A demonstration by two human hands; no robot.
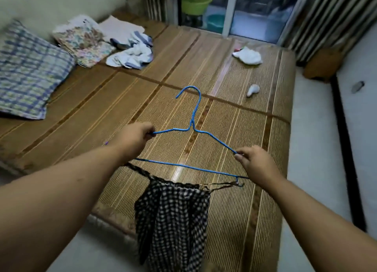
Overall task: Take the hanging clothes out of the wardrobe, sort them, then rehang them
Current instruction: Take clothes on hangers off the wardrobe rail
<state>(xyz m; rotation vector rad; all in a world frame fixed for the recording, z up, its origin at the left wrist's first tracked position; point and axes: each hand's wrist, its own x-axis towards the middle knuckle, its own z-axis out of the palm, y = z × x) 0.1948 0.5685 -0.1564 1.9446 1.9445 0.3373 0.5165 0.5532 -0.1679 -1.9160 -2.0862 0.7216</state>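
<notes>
Where the bed meets the wall, pillow (30,72): checked, lying flat, well clear of the work.
Pile (85,41): folded floral cloths with crumpled white-and-blue clothes beside them; it reads as clothes laid out on the mat (244,129) for sorting.
Left hand (134,138): thumb and fingers pinched tight on the hanger's left shoulder tip, nothing else in it.
Hanger (192,123): blue wire, held out over the mat with the hook pointing away, stretched between both hands, which should keep it level so the straps stay on.
Garment (173,220): black-and-white check, hanging by thin straps under the bottom bar, in front of the bed's near edge. The right strap sits in the end notch; the left runs behind the forearm, so I can't tell where it catches.
Right hand (257,165): fingertips nipped on the right shoulder tip, closed on wire alone.
White cloth (247,56): loose on the mat, far right.
</notes>
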